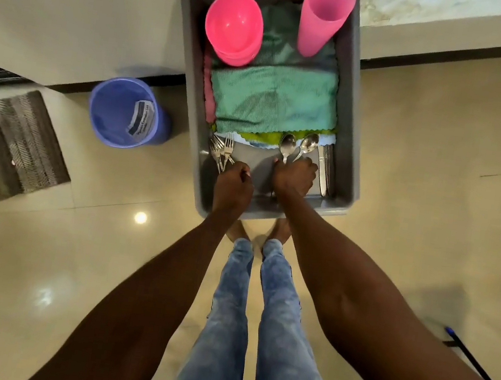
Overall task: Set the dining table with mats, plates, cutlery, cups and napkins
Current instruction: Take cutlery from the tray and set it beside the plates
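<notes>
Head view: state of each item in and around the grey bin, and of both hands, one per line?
Grey bin: open-topped, loaded.
Forks: bunched, gripped by left hand.
Spoons: two, bowls up, gripped by right hand.
Knives: lying along right wall.
Pink bowls: stacked, upright.
Pink cups: stacked, upright.
Green cloth: folded.
Blue bucket: upright on floor.

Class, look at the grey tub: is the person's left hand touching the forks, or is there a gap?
Touching. The head view shows the left hand curled round the handles of the forks, whose tines fan out above the fist.

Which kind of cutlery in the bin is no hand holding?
The knives along the bin's right wall; the left hand grips forks, the right hand spoons.
</notes>
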